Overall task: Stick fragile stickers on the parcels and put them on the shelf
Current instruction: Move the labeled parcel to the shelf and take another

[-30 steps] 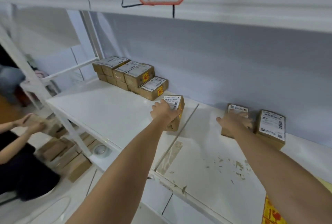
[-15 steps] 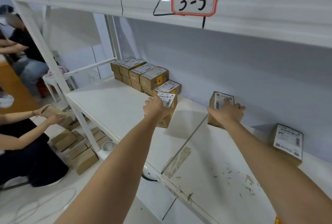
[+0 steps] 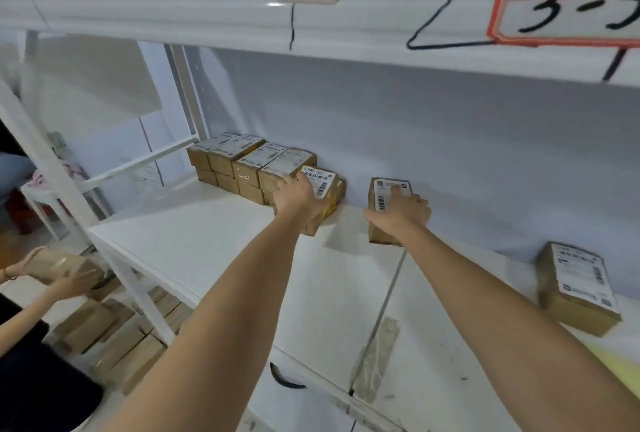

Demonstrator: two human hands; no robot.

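Bare shelf (image 3: 214, 251) board toward the front edge. Left hand (image 3: 298, 197) gripping a parcel (image 3: 320, 189) beside the stacked boxes (image 3: 249, 168); right hand (image 3: 403, 215) clasping another parcel (image 3: 384, 196) near the back wall.

Head camera looks forward and down, close over the shelf (image 3: 207, 241).

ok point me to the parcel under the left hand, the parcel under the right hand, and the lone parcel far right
left-hand parcel (image 3: 320, 180), head view, white label on top
right-hand parcel (image 3: 382, 193), head view, label's barcode end
lone parcel (image 3: 578, 275), head view, middle of its label
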